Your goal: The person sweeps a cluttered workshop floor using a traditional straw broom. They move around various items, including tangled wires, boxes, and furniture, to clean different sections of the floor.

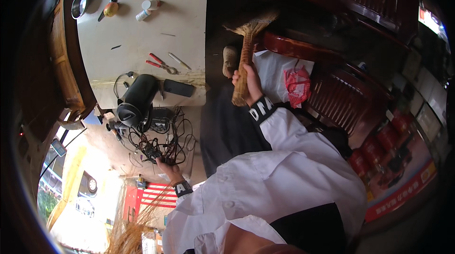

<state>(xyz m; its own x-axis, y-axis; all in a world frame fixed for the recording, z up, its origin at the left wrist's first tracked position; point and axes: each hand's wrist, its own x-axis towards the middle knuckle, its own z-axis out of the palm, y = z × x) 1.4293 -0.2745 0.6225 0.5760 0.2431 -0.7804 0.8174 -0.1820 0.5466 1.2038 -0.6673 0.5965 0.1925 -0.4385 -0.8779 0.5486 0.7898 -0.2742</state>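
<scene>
A short straw hand broom (246, 49) is gripped by its bound handle in my right hand (249, 81). Its frayed bristles point away from me, beside the table, over the dark floor. My left hand (170, 171) is at the near edge of a tangle of black cables (172, 140), its thumb against a dark connector and its other fingertips partly hidden. The tangle lies on a lower pale surface. Just beyond, a black electric kettle (140, 94) lies on its side near the end of the pale table (142, 44), with a dark smartphone (178, 88) beside it.
Red-handled pliers (161, 64), a pen (179, 60), two small bottles (146, 10), a fruit (111, 9) and a metal bowl (79, 5) are on the table. Right of it are a shoe (230, 61), dark red wooden chairs (334, 97) and a white bag (272, 72) with red plastic.
</scene>
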